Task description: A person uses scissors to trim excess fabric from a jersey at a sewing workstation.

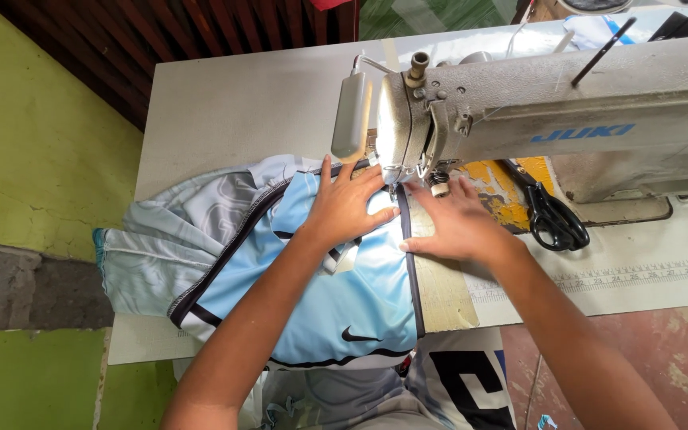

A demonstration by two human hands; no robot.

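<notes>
Sewing table (240,95): both hands (344,209) (455,224) flat on blue garment (336,295) at machine (567,111).

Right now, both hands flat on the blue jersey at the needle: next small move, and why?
Probably slide the light-blue jersey a little further under the presser foot, keeping its dark trim edge straight. The left hand presses the fabric flat, the right hand steadies the edge, and the trim already lines up with the foot.

Left hand (345,209) flat, fingers spread; right hand (453,223) flat, palm down.
</notes>
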